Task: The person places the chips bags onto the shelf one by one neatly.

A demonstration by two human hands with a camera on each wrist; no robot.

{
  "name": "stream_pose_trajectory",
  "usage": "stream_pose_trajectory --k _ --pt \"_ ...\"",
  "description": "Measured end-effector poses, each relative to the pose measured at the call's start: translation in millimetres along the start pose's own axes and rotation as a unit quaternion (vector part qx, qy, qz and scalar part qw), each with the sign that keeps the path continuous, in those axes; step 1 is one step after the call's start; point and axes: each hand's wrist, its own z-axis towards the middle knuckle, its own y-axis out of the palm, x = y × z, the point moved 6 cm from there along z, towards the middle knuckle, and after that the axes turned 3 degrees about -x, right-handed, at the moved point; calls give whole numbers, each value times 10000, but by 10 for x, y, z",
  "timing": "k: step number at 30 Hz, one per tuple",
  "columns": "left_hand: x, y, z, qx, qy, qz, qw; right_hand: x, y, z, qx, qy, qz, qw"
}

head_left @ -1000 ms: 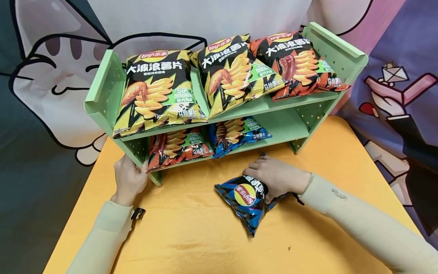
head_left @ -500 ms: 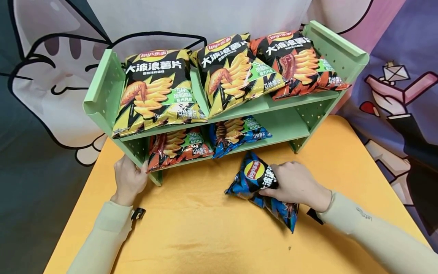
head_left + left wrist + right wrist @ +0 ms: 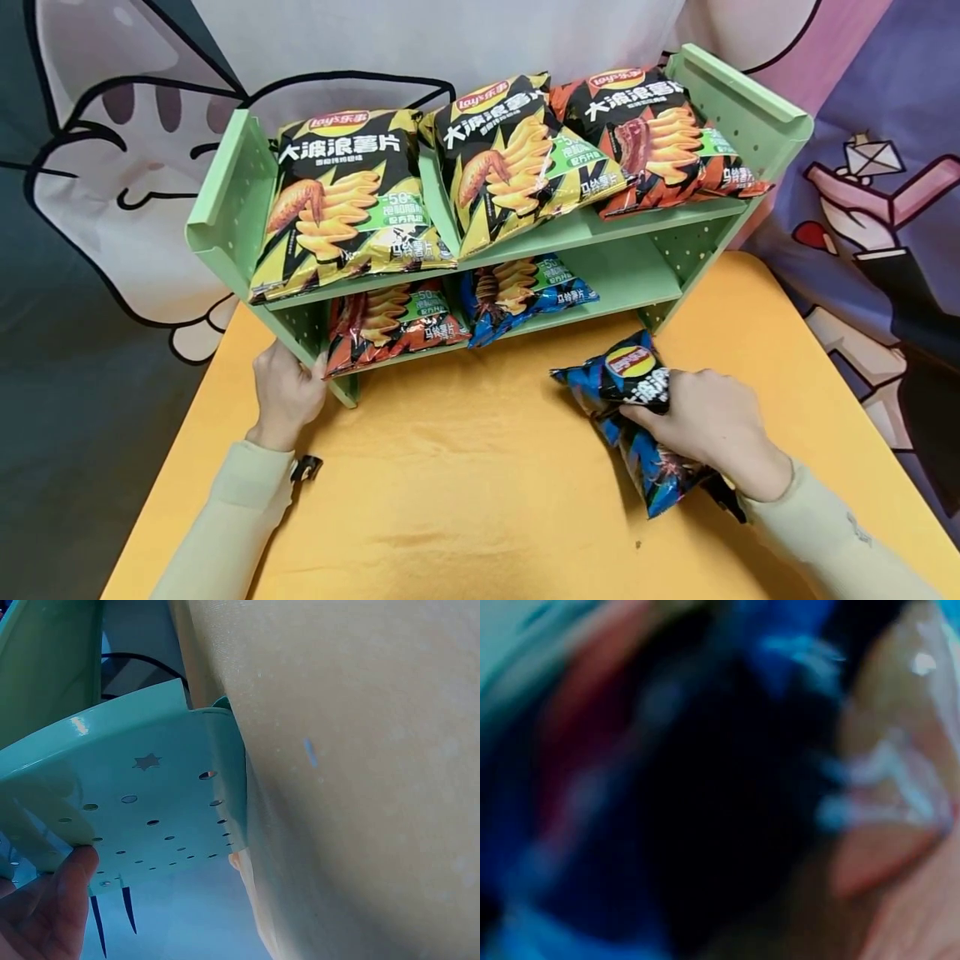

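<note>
A blue-and-black bag of potato chips (image 3: 622, 400) is in my right hand (image 3: 712, 421), the thumb across its front and the bag tilted over the table. In the right wrist view that chip bag (image 3: 727, 795) is close and blurred. My left hand (image 3: 288, 392) holds the lower left side of the green shelf (image 3: 622, 271). In the left wrist view the fingers (image 3: 71, 892) lie at the edge of the shelf's perforated side panel (image 3: 135, 787). Part of the left hand is hidden behind that panel.
On the upper tier lie two yellow-and-black chip bags (image 3: 337, 200) (image 3: 517, 162) and a red one (image 3: 652, 142). The lower tier carries a red chip bag (image 3: 397, 325) and a blue one (image 3: 525, 292). A yellow cloth covers the table (image 3: 450, 500); a printed curtain (image 3: 525, 33) hangs behind.
My right hand has moved right with the blue chip bag, which has turned so its logo end points up toward the shelf. The left hand stays at the shelf.
</note>
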Motion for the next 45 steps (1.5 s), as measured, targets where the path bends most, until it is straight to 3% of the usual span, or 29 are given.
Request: stream_pose_trajectory --k 8,11,16,18,27,35,41,45 --pt "-36 -1 -31 92 -57 31 9999 368 27 -49 261 637 101 9976" --pt "-43 -1 -38 120 -51 39 9999 379 75 -41 480 712 2 9963" --pt "-21 20 -34 89 -37 31 9999 345 192 -50 1190 680 -337 9900" --pt "-9 31 -29 48 -53 34 10000 348 247 -55 1238 746 -389 9887" --pt "-14 20 -5 -17 -53 30 10000 378 394 -52 585 967 -92 9936" --pt "-7 22 -22 -63 -102 34 9999 562 440 -12 -894 780 331 9924" --pt "3 19 -11 -71 -44 39 10000 784 378 12 -1134 439 785 9895" --pt "0 14 -6 -60 4 18 10000 908 406 30 -1357 480 1130 9831"
